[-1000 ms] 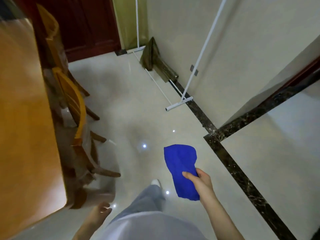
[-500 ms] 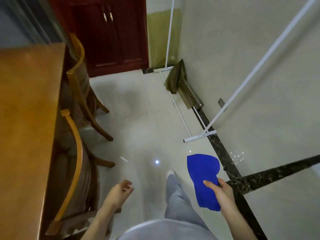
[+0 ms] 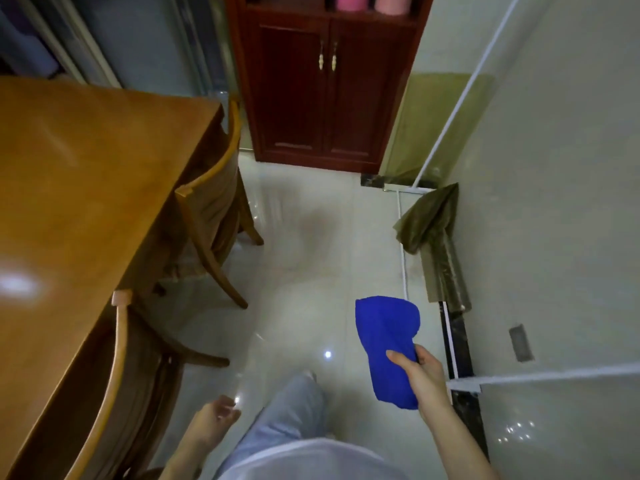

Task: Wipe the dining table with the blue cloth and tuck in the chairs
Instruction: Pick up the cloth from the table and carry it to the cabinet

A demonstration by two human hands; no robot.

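My right hand [image 3: 424, 379] grips the blue cloth [image 3: 386, 344], which hangs in the air over the floor at lower right. The wooden dining table [image 3: 79, 209] fills the left side. Two wooden chairs stand along its right edge: the near chair [image 3: 114, 382] at lower left and the far chair [image 3: 214, 199] further back, both partly under the table. My left hand [image 3: 214, 419] hangs loosely curled near the near chair, holding nothing and touching nothing.
A dark red cabinet [image 3: 329, 91] stands against the back wall. A white rack frame [image 3: 450, 116] and an olive cloth [image 3: 429, 220] stand by the right wall. Glossy pale tile floor [image 3: 304, 258] lies between table and wall. My grey-trousered leg [image 3: 287, 417] steps forward.
The view has swung up and forward along the table's side, bringing the cabinet and far chair closer. My right hand still grips the cloth; my left hand stays loose near the chair.
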